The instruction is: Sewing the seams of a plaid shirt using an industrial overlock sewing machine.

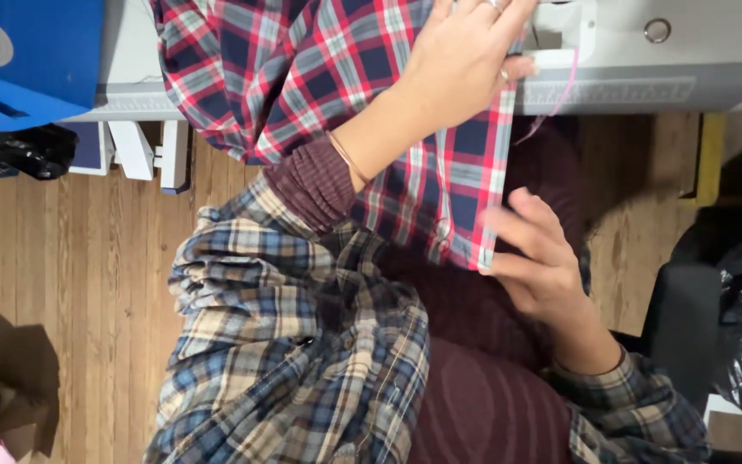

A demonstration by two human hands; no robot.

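The left hand [461, 64] presses flat on the red plaid cloth [319, 69] at 12 o'clock. The right hand [538, 258] pinches its edge at 4 o'clock; keep that edge straight and tight.

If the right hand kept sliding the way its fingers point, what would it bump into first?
The right hand points left, with its fingers already at the plaid cloth's folded edge. Going on, it would likely push under that cloth first, though depth is hard to judge.

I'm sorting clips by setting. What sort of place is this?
Probably a home or small sewing workspace. A white sewing machine sits on a table edge, the left hand presses red plaid fabric flat against it, the right hand holds the fabric's lower edge, and the floor is wood planks.
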